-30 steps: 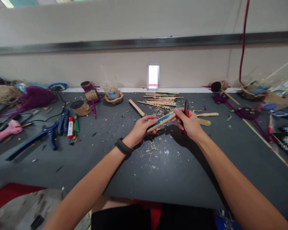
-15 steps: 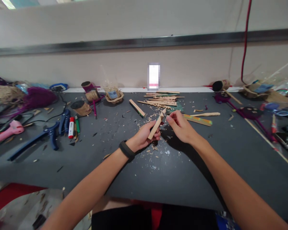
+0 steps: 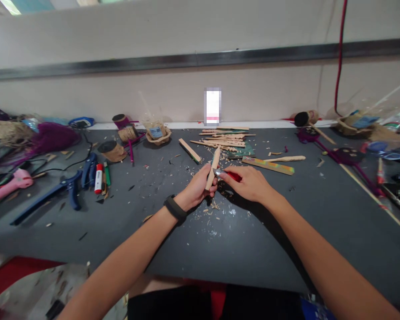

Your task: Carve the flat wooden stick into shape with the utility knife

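Note:
My left hand (image 3: pixel 197 186), with a dark band at the wrist, is closed around a pale wooden stick (image 3: pixel 213 169) that tilts up and away, its far end narrowed. In my right hand (image 3: pixel 251 183) is a utility knife (image 3: pixel 232 176) with a red handle. The metal front of the knife meets the right side of the stick; the cutting edge is too small to make out. Beneath both hands, wood shavings (image 3: pixel 215 206) are scattered over the dark grey table (image 3: pixel 200 249).
Several carved sticks (image 3: pixel 226 142) lie in a pile beyond my hands. A painted flat strip (image 3: pixel 270 166) rests to the right. On the left are blue clamps (image 3: pixel 74 182), a red-and-white marker (image 3: pixel 99 178) and a pink glue gun (image 3: pixel 11 184). A lit phone (image 3: pixel 213 106) leans against the wall.
The red-handled knife now shows in my right hand and touches the stick. My left hand has turned the stick more upright and its tip has shifted left.

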Action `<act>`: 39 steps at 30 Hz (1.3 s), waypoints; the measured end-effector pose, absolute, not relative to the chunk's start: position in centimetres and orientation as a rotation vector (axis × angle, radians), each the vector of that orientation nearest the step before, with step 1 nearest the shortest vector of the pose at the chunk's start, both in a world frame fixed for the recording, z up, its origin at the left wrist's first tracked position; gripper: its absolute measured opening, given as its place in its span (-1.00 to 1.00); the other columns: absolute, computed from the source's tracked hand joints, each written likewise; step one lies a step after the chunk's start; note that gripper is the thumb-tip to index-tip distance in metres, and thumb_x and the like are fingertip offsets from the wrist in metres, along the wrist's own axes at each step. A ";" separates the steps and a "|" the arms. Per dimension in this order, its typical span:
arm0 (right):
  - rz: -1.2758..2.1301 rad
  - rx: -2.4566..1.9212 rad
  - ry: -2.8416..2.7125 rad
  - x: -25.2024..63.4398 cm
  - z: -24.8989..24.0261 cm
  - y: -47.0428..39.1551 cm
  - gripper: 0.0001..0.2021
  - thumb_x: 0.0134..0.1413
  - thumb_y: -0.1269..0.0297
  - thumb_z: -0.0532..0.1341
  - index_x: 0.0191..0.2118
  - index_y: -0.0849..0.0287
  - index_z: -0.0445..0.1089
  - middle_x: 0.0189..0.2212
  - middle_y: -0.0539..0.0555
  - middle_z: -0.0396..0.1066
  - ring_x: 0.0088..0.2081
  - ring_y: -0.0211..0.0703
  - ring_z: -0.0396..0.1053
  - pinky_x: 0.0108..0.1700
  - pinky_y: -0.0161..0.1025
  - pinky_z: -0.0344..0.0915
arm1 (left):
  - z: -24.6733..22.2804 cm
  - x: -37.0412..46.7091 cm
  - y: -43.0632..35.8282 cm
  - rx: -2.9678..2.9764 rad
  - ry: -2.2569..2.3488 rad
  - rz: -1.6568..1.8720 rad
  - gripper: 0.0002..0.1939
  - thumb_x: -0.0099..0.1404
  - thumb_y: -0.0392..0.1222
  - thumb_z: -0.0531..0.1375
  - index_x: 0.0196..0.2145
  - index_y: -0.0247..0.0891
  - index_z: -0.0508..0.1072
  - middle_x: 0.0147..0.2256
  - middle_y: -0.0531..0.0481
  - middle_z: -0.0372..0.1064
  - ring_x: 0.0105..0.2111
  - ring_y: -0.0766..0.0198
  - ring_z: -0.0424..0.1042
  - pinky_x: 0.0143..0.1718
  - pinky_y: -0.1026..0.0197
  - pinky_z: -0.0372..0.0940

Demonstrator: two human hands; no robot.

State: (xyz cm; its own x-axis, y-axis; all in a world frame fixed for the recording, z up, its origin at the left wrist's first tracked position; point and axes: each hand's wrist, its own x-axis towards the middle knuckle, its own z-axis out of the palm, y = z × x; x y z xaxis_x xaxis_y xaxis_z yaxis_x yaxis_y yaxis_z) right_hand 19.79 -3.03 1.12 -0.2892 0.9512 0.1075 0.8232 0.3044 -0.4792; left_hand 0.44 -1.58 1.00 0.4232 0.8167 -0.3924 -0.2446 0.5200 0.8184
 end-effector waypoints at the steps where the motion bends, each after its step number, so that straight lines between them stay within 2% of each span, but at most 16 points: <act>1: 0.462 -1.591 -2.209 19.8 1.1 -3.0 -0.54 0.47 -0.15 0.03 -0.18 -0.01 0.56 -0.34 0.04 0.57 -0.31 -0.06 0.39 -0.32 -0.19 0.03 | 1.0 0.5 -1.6 0.763 0.904 0.748 -0.68 0.64 0.03 -0.07 -0.13 -0.19 0.35 -0.55 0.17 0.21 -0.73 0.45 0.14 -0.73 0.40 0.08; 8: 0.463 -1.551 -2.207 19.9 0.8 -2.9 -0.52 0.45 -0.20 0.03 -0.28 0.02 0.48 -0.42 0.01 0.51 -0.37 -0.09 0.35 -0.31 -0.19 0.04 | 1.0 0.9 -1.7 0.815 1.005 0.773 -0.63 0.64 0.04 -0.04 -0.27 -0.19 0.31 -0.61 0.19 0.25 -0.78 0.47 0.11 -0.76 0.39 -0.01; 17: 0.452 -1.610 -2.238 20.0 0.6 -2.7 -0.50 0.44 -0.23 0.02 -0.32 0.03 0.43 -0.41 0.05 0.51 -0.35 -0.06 0.36 -0.33 -0.19 -0.02 | 1.6 1.4 -2.1 0.917 1.241 0.657 -0.31 0.67 0.06 -0.17 -0.60 -0.23 0.24 -0.75 0.10 0.11 -0.83 0.48 0.07 -0.78 0.34 -0.14; 29: 0.349 -1.699 -2.269 19.4 0.7 -2.7 -0.44 0.45 -0.28 -0.04 -0.35 0.03 0.41 -0.50 0.03 0.44 -0.40 -0.08 0.30 -0.35 -0.19 -0.11 | 1.4 0.8 -1.7 0.975 1.277 0.639 -0.49 0.67 0.02 -0.13 -0.43 -0.20 0.25 -0.70 0.16 0.19 -0.81 0.48 0.09 -0.77 0.37 -0.13; 35: 0.314 -1.706 -2.266 19.4 0.5 -2.3 -0.45 0.46 -0.26 -0.04 -0.29 0.02 0.46 -0.45 0.04 0.50 -0.37 -0.05 0.36 -0.36 -0.18 -0.10 | 2.2 0.8 -2.0 0.914 1.284 0.617 -0.49 0.68 0.00 -0.14 -0.44 -0.20 0.23 -0.71 0.17 0.15 -0.82 0.51 0.05 -0.77 0.39 -0.16; 39: 0.198 -1.888 -2.032 22.3 0.1 -1.1 -0.46 0.46 -0.23 -0.04 -0.23 0.03 0.51 -0.39 0.11 0.54 -0.37 -0.01 0.39 -0.34 -0.18 -0.05 | 2.8 1.5 -3.5 0.913 1.201 0.488 -0.43 0.66 0.09 -0.15 -0.47 -0.21 0.25 -0.71 0.14 0.14 -0.83 0.50 0.03 -0.79 0.37 -0.17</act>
State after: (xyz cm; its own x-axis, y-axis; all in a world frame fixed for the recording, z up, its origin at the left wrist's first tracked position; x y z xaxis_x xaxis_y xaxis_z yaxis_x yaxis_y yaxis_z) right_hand 22.31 -1.14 0.08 -0.0434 0.9854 0.1647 0.9352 0.0981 -0.3403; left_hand 1.51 -3.48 2.79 0.3215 0.7501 -0.5779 0.1350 0.5677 0.8121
